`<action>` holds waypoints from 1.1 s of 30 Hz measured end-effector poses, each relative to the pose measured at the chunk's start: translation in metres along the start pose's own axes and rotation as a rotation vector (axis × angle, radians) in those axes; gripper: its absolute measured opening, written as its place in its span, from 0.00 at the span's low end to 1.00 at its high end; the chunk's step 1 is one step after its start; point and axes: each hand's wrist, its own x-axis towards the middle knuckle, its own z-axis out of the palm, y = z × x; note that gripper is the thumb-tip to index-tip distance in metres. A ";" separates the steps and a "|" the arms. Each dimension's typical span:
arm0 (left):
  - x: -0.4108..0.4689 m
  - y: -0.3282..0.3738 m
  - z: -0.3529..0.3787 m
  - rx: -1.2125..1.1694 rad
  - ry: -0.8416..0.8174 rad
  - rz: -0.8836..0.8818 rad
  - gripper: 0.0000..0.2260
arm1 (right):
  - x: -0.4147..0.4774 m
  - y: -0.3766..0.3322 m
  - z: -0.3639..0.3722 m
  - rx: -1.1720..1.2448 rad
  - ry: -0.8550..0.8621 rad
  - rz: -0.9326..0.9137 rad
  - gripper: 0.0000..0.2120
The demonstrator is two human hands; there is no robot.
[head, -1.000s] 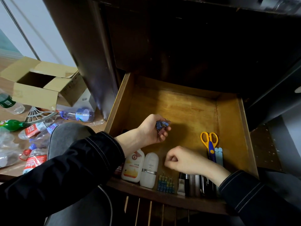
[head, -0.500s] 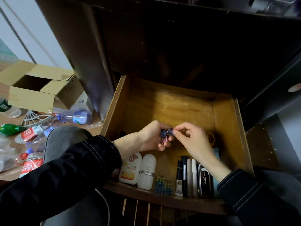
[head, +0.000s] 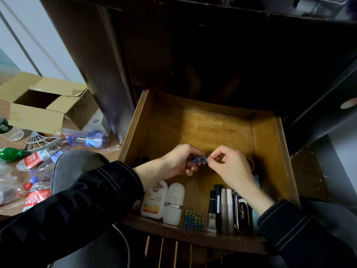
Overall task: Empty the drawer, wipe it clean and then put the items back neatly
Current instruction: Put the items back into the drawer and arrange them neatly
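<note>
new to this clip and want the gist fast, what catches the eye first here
Both hands meet over the open wooden drawer: the left hand holds blue binder clips and the right hand pinches one's wire loop. Along the drawer's front edge lies a neat row of white bottles, coloured clips and slim tubes. Left of it, an open cardboard box and plastic bottles lie scattered.
</note>
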 end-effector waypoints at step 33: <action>0.002 0.001 -0.009 -0.304 0.080 0.043 0.05 | -0.009 0.005 0.013 -0.231 -0.755 0.091 0.08</action>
